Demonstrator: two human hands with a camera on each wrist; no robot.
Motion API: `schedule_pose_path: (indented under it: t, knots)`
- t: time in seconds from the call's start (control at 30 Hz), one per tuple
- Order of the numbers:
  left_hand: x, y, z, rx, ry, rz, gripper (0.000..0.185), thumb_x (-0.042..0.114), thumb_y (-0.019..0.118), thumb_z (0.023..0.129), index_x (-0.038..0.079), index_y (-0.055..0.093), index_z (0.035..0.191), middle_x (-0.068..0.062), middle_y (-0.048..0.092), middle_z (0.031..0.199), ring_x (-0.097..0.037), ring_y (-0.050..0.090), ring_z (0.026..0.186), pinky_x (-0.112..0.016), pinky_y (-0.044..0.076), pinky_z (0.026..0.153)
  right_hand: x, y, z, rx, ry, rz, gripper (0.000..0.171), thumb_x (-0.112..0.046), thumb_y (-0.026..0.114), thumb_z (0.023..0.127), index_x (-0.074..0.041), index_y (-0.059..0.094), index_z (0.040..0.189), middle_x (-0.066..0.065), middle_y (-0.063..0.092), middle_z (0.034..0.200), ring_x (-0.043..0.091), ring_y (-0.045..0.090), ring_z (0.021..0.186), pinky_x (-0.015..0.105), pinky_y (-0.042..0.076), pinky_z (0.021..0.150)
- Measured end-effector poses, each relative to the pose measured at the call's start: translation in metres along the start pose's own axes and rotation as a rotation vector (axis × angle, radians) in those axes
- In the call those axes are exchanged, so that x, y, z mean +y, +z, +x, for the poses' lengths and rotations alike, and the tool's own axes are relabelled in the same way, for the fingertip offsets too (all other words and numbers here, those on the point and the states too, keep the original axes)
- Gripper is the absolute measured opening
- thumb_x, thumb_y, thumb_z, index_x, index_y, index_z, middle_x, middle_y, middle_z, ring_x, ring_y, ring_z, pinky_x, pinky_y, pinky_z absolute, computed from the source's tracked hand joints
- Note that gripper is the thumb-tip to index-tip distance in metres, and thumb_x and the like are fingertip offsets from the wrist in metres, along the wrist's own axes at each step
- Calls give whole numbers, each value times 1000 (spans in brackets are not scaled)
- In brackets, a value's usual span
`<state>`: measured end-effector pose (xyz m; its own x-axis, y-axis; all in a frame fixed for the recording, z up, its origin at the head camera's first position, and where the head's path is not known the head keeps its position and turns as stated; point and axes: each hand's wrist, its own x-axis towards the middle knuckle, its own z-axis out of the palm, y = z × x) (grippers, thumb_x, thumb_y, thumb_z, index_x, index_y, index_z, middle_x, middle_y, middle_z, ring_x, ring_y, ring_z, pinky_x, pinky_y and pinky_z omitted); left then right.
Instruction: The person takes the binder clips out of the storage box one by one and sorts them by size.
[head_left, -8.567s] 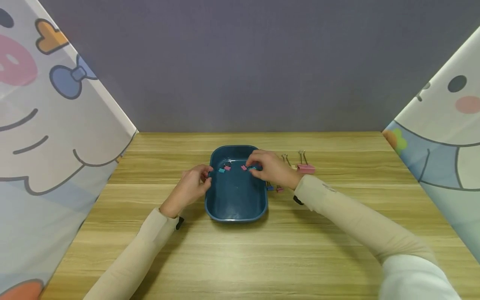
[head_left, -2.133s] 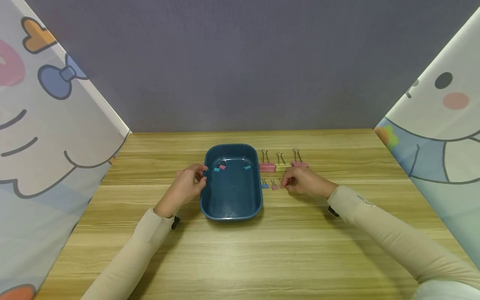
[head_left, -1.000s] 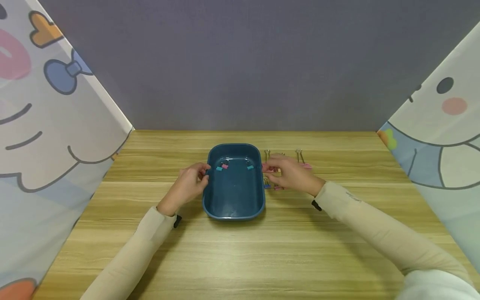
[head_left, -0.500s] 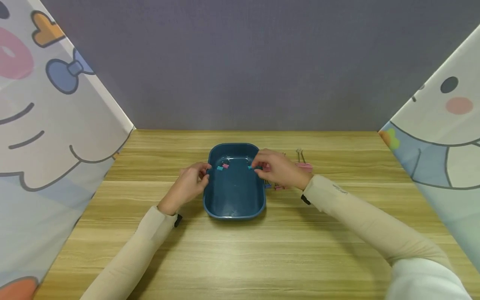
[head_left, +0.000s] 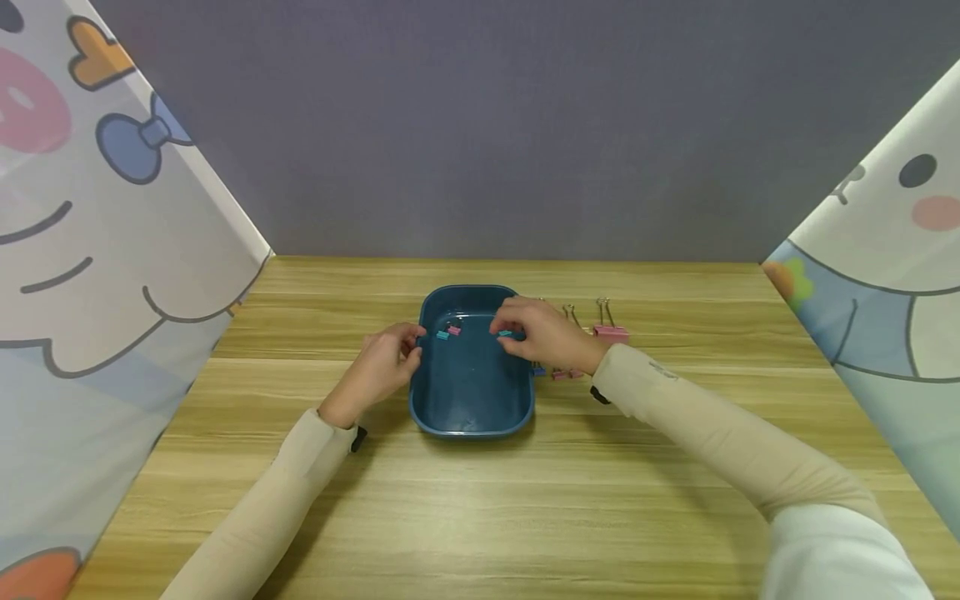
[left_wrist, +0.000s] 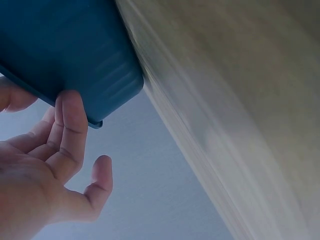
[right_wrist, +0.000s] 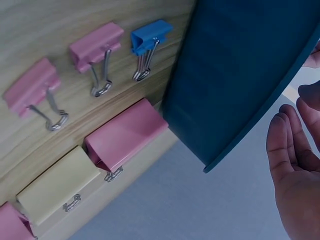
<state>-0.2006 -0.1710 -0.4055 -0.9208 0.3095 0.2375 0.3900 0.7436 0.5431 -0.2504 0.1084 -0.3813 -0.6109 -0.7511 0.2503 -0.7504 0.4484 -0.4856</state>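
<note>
A dark blue plastic bin (head_left: 472,400) stands on the table. Near its far end lie a teal binder clip (head_left: 443,335), a small pink binder clip (head_left: 454,331) and another teal binder clip (head_left: 506,333). My left hand (head_left: 378,367) touches the bin's left rim, its thumb and fingers apart; the left wrist view shows fingertips (left_wrist: 73,102) against the outer wall. Over the right rim reaches my right hand (head_left: 551,333), fingers bent above the right teal clip, which shows between thumb and fingers. Contact with that clip cannot be made out, and nothing held is visible.
Right of the bin, a row of large binder clips includes a pink one (right_wrist: 127,135), a yellow one (right_wrist: 59,185) and another pink one (head_left: 611,333). Beside that row are a small blue clip (right_wrist: 150,36) and two small pink clips, one nearer (right_wrist: 97,45) the bin.
My right hand was at the small pink clips on the table about two seconds ago. Since then it has moved left, over the bin's right rim. My left hand has stayed at the left rim.
</note>
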Motion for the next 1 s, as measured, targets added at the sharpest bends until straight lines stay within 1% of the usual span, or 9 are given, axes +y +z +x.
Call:
schedule_pose_path:
  t: [0.2, 0.4, 0.53, 0.63, 0.73, 0.9, 1.0]
  knots:
    - [0, 0, 0, -7, -4, -2, 26, 3, 60, 87, -5, 62, 112, -1, 59, 80, -15, 60, 74, -42, 28, 77, -2, 2, 8, -14, 20, -13, 12, -10, 66, 88, -14, 65, 99, 4, 59, 97, 22, 57, 85, 30, 46, 74]
    - [0, 0, 0, -9, 3, -8, 27, 3, 60, 87, -6, 61, 112, -1, 58, 80, -15, 59, 74, -43, 27, 77, -3, 7, 17, -28, 12, -36, 12, -10, 66, 87, -13, 66, 99, 1, 58, 94, 22, 57, 83, 29, 45, 72]
    - [0, 0, 0, -7, 4, -1, 26, 3, 59, 87, -6, 62, 112, 0, 58, 80, -14, 59, 74, -44, 28, 78, -7, 10, 23, -20, 13, -45, 13, -9, 68, 85, -13, 66, 97, 0, 58, 94, 17, 56, 83, 29, 46, 73]
    - [1, -1, 0, -5, 4, 2, 26, 3, 60, 87, -5, 62, 112, -1, 59, 80, -14, 60, 74, -43, 28, 78, -9, 11, 27, -8, 31, -60, 12, -9, 67, 85, -12, 66, 97, 0, 58, 93, 14, 55, 83, 29, 46, 74]
    - [2, -1, 0, -9, 3, -3, 26, 3, 60, 88, -5, 62, 112, -1, 59, 81, -14, 60, 74, -43, 27, 77, -9, 13, 31, 4, 50, -66, 12, -10, 67, 86, -12, 67, 97, -1, 58, 93, 13, 55, 83, 29, 46, 75]
    - [3, -2, 0, -16, -7, -8, 26, 3, 61, 88, -5, 62, 112, -1, 58, 81, -14, 60, 74, -42, 27, 76, -10, 15, 38, -15, 74, -55, 13, -10, 67, 86, -11, 67, 99, 1, 59, 95, 15, 57, 85, 30, 47, 76]
    - [3, -2, -1, -15, -12, -8, 26, 3, 61, 87, -5, 62, 112, -1, 59, 81, -15, 60, 75, -42, 27, 76, -12, 18, 44, -42, 94, -49, 14, -10, 67, 86, -10, 66, 101, 5, 60, 98, 19, 57, 88, 31, 46, 77]
